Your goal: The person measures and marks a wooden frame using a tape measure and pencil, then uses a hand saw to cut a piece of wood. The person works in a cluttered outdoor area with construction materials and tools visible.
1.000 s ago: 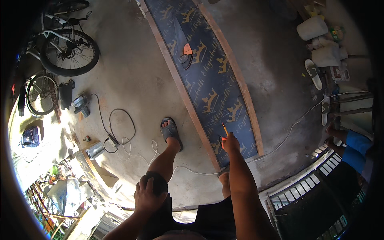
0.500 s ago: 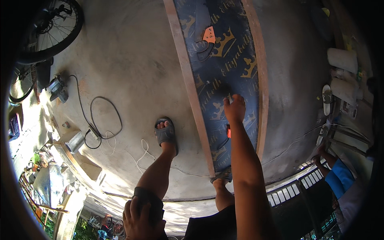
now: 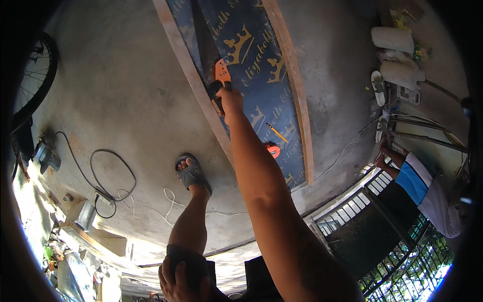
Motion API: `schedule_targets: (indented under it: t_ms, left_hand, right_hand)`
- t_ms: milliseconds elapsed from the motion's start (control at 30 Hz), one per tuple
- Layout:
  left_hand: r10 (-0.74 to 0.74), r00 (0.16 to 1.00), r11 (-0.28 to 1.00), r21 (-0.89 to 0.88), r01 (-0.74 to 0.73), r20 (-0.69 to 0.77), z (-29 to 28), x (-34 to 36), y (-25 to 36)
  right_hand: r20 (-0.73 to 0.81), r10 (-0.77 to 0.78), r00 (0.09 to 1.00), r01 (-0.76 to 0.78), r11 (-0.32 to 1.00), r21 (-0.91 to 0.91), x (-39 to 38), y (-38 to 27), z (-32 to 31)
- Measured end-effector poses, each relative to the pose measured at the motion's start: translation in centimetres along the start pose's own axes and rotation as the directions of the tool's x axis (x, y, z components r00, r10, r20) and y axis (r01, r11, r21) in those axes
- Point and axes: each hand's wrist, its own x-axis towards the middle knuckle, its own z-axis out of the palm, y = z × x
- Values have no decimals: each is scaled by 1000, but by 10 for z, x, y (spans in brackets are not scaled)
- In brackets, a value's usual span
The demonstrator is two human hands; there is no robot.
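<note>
Your right hand gripped the orange-and-black power tool on the long dark-blue printed board with pale wooden edges, near its left edge. Left hand rested closed over your knee. Better keep the tool flat and steady, clear of the yellow pencil farther along the board.

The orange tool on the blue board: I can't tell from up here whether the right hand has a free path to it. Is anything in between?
Nothing visible lies between them. The right hand is already at the orange tool, its fingers at the tool's dark lower end. The pencil and a small orange-red object lie further down the blue board, behind the hand.
</note>
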Motion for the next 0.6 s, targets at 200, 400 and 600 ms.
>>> schedule_targets:
  t_ms: [200,400,600]
  left_hand:
    - [-85,996,989,-117,88,31,44,-28,-14]
    - [-142,988,990,27,141,60,87,-61,23]
    - [-275,961,896,-357,265,26,182,-118,40]
  right_hand:
    - [417,43,908,-323,704,632,-184,163,-152]
    - [486,83,870,-331,829,451,-354,227,-320]
    - [555,-264,789,512,783,-355,-446,176,-386]
